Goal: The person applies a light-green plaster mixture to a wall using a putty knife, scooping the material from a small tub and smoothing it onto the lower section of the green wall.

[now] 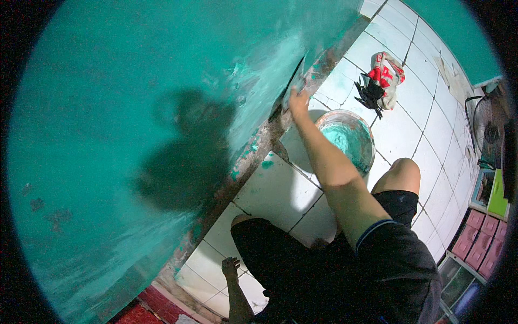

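A turquoise wall, streaked with paler smears, filled the left side, and a person's dark shadow fell across it. A rough, bare strip ran along its foot, meeting a white tiled floor. On the tiles lay a white-and-red bag with a crumpled black item against it. At the right edge stood a fan and pink drawers.

The fisheye's black rim cut off the fan and drawers. Shade blurred the left grip, raised near the left knee with fingers curled; whether it held anything could not be told. The right forearm covered part of a round bucket of turquoise paste.

The right grip was closed around a thin, flat tool, its outline partly hidden by the fingers. The tool extended beyond them, up along the wall's lower edge; the bucket sat just to their right.
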The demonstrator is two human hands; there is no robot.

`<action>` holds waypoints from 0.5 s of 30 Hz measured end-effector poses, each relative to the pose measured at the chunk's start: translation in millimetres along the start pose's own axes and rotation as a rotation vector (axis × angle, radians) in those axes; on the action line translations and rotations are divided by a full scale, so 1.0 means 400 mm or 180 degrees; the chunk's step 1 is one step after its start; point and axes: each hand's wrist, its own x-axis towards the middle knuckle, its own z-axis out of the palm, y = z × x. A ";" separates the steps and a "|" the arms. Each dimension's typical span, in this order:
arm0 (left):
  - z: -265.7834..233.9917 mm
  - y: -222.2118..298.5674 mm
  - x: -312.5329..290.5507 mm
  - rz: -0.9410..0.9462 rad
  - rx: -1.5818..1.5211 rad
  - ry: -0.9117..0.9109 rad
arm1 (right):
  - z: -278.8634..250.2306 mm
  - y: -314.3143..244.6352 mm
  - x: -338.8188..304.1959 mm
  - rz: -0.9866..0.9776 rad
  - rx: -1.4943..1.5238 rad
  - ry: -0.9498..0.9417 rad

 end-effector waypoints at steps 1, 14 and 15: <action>-0.032 -0.005 -0.014 -0.0008 -0.0203 -0.0055 | 0.028 -0.026 -0.104 -0.0030 0.0063 -0.0136; 0.006 0.050 0.025 0.0110 0.0126 -0.0088 | -0.170 -0.128 -0.523 0.0583 0.0513 -0.1221; 0.024 0.058 0.024 0.0156 0.0288 -0.0080 | -0.154 -0.086 -0.452 0.0265 0.0417 -0.0562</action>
